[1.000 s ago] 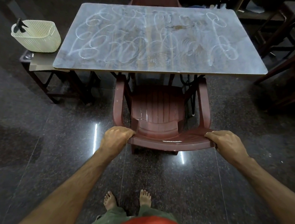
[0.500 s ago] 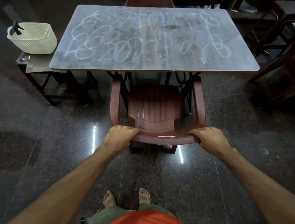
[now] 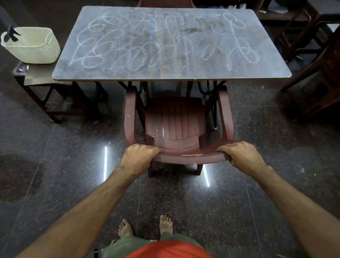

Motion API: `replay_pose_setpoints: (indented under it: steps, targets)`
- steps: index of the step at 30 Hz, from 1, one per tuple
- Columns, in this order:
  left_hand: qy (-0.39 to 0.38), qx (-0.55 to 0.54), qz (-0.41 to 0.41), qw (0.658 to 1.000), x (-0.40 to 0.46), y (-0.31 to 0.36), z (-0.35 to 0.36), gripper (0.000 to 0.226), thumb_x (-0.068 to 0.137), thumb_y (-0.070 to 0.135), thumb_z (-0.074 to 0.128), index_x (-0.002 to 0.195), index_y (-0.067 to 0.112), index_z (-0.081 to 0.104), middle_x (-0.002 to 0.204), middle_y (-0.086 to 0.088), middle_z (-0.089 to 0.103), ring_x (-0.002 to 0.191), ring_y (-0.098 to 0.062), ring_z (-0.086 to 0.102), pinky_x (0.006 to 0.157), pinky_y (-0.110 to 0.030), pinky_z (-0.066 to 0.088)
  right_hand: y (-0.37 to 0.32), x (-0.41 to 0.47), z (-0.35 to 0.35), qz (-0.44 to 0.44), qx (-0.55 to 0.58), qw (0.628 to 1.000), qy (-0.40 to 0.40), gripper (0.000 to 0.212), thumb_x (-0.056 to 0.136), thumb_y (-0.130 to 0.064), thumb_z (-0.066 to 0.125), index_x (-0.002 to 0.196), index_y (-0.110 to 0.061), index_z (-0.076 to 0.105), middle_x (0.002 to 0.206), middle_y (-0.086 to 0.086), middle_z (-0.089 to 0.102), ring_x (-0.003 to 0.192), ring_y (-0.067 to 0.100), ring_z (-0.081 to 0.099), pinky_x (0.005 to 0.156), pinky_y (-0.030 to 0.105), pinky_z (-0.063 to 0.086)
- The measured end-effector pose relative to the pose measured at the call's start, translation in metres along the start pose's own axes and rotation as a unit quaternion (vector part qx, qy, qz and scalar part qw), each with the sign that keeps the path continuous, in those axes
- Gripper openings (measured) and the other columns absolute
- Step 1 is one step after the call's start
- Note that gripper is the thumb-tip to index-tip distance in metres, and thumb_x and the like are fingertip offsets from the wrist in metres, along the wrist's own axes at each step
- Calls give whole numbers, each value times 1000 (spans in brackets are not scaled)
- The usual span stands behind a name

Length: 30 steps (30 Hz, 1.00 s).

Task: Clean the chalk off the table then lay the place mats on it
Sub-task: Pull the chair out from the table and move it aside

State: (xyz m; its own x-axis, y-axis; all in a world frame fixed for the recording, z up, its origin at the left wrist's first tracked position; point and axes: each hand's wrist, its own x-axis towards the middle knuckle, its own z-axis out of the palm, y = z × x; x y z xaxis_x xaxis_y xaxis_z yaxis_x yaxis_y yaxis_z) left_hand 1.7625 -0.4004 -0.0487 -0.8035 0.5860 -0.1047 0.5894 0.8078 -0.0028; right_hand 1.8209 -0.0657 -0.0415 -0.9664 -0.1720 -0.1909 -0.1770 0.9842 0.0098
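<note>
Both hands, left hand (image 3: 137, 157) and right hand (image 3: 242, 155), are wrapped tight on the chair (image 3: 175, 125) backrest. The table (image 3: 272, 61) ahead is covered in chalk (image 3: 131, 44). Pull evenly, don't snag the legs. Place mats maybe in the basket (image 3: 32, 46)? Can't tell.

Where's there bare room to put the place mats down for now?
The whole table top is bare but covered in chalk scribbles. The small side table is crowded by the white basket. The chair seat, between its armrests, is free.
</note>
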Motion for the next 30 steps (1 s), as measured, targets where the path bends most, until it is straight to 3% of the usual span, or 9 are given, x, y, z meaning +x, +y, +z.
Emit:
replay_pose_setpoints:
  steps: [13,16,19,21,22,24,27,28,30]
  targets:
    - [-26,-24,9,999,-1,-4,3,41,88,11,54,123,32,59,113,7,70,103,-21,66,86,-38,53,-2,-1,11,-12,-3,1000,19,32,84,-12,64,110,-29,69,100,-12,73,87,14,70,74,32,55]
    - [-16,-66,30,997,-1,-9,1,44,83,16,60,125,32,58,121,8,66,112,-16,61,96,-36,48,1,-1,8,-42,32,999,7,26,89,-38,63,114,-31,67,106,-16,70,96,5,65,88,24,47]
    - [-33,-125,30,991,-12,-16,5,66,84,62,55,142,32,45,147,15,40,139,-8,34,117,-35,24,5,-9,4,-32,102,993,-56,77,78,-86,42,137,-37,52,132,-27,46,131,-3,40,119,35,22]
    - [-26,-202,-26,979,-20,-20,3,86,78,85,35,147,34,36,148,22,24,142,-2,18,120,-33,12,9,-14,1,16,191,980,-61,91,73,-95,28,143,-40,44,137,-29,32,142,-4,19,124,38,2]
    - [-1,-255,-70,964,-22,-21,5,90,75,89,29,146,34,38,147,22,26,142,-1,19,120,-34,15,12,-16,1,52,244,967,-50,92,71,-96,25,142,-41,45,138,-29,31,144,-5,14,123,38,-3]
    - [72,-377,-192,903,-19,-21,3,91,73,88,35,139,27,48,143,12,44,136,-10,39,114,-38,33,11,-15,-6,129,323,937,8,88,72,-94,29,136,-39,53,138,-24,38,144,0,18,121,42,0]
    - [76,-579,-383,716,-10,-24,12,79,80,57,68,138,9,45,129,-1,54,124,-25,53,105,-38,42,9,-6,-5,289,407,861,98,70,88,-62,59,137,-14,54,135,3,53,132,24,46,109,41,33]
    - [71,-629,-422,649,-9,-23,17,78,79,49,75,136,4,45,128,-5,57,122,-27,55,104,-38,43,12,-1,5,350,445,819,99,67,89,-49,67,139,-8,51,137,11,54,128,30,50,105,41,39]
    - [75,-696,-457,549,-5,-18,28,65,75,40,81,123,2,58,116,-13,67,111,-28,62,96,-36,46,18,9,27,435,514,733,96,69,80,-41,78,135,-7,53,128,14,59,115,33,59,100,48,50]
